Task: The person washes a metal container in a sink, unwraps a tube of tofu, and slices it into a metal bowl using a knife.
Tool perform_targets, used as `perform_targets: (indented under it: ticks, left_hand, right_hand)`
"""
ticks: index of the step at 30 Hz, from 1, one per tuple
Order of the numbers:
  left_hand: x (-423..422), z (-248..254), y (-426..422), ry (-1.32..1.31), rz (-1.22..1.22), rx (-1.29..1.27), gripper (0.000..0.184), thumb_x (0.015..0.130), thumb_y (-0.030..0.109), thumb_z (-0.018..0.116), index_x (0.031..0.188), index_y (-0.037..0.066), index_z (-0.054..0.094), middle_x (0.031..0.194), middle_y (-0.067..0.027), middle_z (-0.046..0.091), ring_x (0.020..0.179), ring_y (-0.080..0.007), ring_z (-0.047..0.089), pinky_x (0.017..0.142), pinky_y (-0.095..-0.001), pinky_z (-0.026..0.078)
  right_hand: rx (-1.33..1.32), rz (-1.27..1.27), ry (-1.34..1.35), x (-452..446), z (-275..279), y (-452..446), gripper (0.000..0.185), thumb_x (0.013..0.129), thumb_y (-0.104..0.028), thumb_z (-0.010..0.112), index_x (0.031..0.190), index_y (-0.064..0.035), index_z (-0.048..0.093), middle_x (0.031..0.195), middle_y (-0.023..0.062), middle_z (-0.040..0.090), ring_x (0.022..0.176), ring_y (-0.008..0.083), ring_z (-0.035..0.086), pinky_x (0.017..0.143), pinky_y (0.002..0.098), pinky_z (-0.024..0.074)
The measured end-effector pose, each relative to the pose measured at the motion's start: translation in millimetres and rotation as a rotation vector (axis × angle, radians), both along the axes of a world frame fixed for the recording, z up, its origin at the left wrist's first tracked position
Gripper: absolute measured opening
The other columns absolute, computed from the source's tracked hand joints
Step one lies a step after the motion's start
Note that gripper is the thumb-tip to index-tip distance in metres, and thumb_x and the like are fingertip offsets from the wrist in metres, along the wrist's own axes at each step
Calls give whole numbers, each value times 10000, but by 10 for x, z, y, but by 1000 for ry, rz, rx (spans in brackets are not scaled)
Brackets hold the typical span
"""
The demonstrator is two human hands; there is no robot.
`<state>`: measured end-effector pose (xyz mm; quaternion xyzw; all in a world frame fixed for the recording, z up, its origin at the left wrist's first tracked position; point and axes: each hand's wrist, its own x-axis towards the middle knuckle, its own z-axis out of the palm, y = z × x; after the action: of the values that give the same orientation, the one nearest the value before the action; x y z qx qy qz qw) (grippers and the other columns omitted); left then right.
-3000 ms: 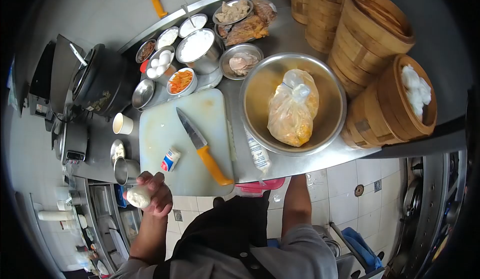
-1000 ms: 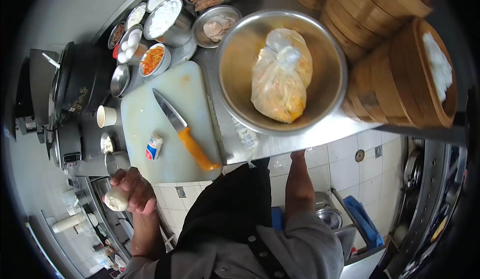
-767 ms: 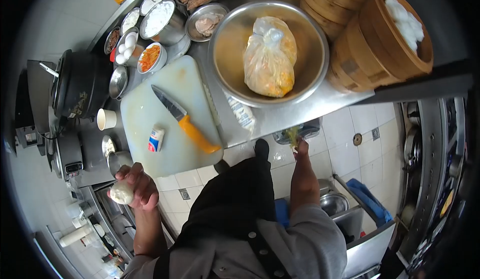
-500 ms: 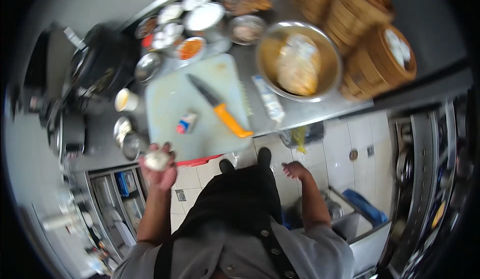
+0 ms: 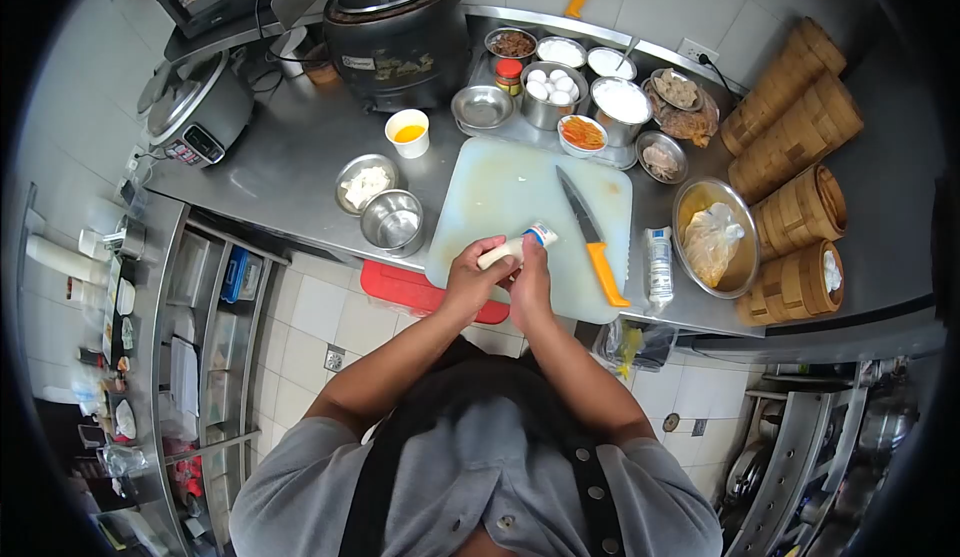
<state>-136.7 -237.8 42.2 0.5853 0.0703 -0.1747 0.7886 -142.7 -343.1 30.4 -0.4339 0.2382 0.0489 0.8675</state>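
Observation:
My left hand (image 5: pixel 473 279) is closed around a white roll (image 5: pixel 500 253) above the front of the cutting board (image 5: pixel 480 182). Beside it, my right hand (image 5: pixel 533 275) grips the roll's right end, where a white wrapper with blue and red print (image 5: pixel 540 234) shows at the fingertips. On the board's right side lies a knife with an orange handle (image 5: pixel 604 273), blade pointing to the back. Left of the hands stand an empty metal cup (image 5: pixel 392 224) and a metal dish holding something white (image 5: pixel 364 185). Right of the board lies a printed plastic tube (image 5: pixel 659 267).
Behind the board stand a bowl of orange strips (image 5: pixel 583 134), a pot of eggs (image 5: pixel 551 93) and a black cooker (image 5: pixel 393 57). A yellow cup (image 5: pixel 408 134) is at the left. The large metal bowl (image 5: pixel 748 257) holds a bag (image 5: pixel 712 244), beside bamboo steamers (image 5: pixel 796 287).
The view has swung left. My right hand, seen lowered past the counter edge with something greenish, then without it, has joined my left hand over the board. The printed wrapper is off the board.

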Motion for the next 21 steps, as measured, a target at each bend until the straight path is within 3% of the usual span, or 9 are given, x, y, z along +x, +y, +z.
perform_targets:
  ticks: [5,8,9,11,12,15,17,19,21]
  left_hand:
    - [137,-190,147,-230,-166,425,564,851,175,710,1316,-29,464,1214,-154,571,1107,-207,564,914,-329,467]
    - [322,-299,312,-419,-64,728,581,882,423,636,1274,13,511,1133,-123,592,991,-245,625,895,-369,481]
    - [410,-326,335,-190,-107,504,602,894,461,597,1294,22,497,1149,-130,587,1033,-248,602,902,-380,478]
    - [560,-223,361,268,-183,45,651,920,537,518,1336,39,468,1181,-144,575,1117,-253,557,915,-401,472]
    - [571,-240,324,321,-164,-130,703,905,653,430,1283,66,509,1131,-126,598,1074,-265,581,886,-414,485]
    - [556,-251,250,328,-52,-509,678,886,675,446,1217,91,543,1100,-97,618,1047,-277,598,855,-441,497]
    - [594,-471,327,368,-88,-570,669,887,694,401,1163,106,560,957,-96,649,861,-301,646,756,-483,520]
    - [575,-506,293,382,-13,-594,686,903,704,332,1149,106,563,862,-105,654,729,-310,659,672,-496,531]
    - [577,-434,303,411,68,-588,689,925,682,282,1124,92,576,835,-111,646,687,-303,646,646,-489,527]
  right_hand:
    - [180,56,160,261,-260,-17,394,958,-460,497,1126,-104,493,1008,83,591,906,220,610,777,379,504]
    - [-38,193,108,352,-118,-3,440,948,-437,519,1169,-56,506,1041,126,606,952,251,615,816,386,505]
    - [-130,238,97,377,-54,11,470,944,-434,524,1199,-40,505,1058,139,612,970,260,617,825,384,504]
    - [-737,337,-37,465,-20,51,551,939,-440,528,1274,-7,466,1123,176,607,1019,286,611,829,391,505]
    - [-1042,387,-112,498,-2,66,594,936,-444,530,1311,10,446,1155,194,604,1044,299,609,831,395,506]
    - [-1365,351,-277,329,397,-39,700,921,-460,516,1396,30,360,1186,285,582,1108,363,588,908,403,468]
    - [-1337,336,-177,207,644,-304,644,887,-331,587,1364,46,375,1160,268,578,1077,378,583,918,425,457]
    - [-1870,191,-183,171,62,-830,612,808,-154,642,1335,28,390,1172,237,566,1075,371,569,920,442,456]
    - [-2018,405,200,83,-194,-1126,605,772,-129,629,1306,10,380,1098,228,538,1015,377,563,892,453,471]
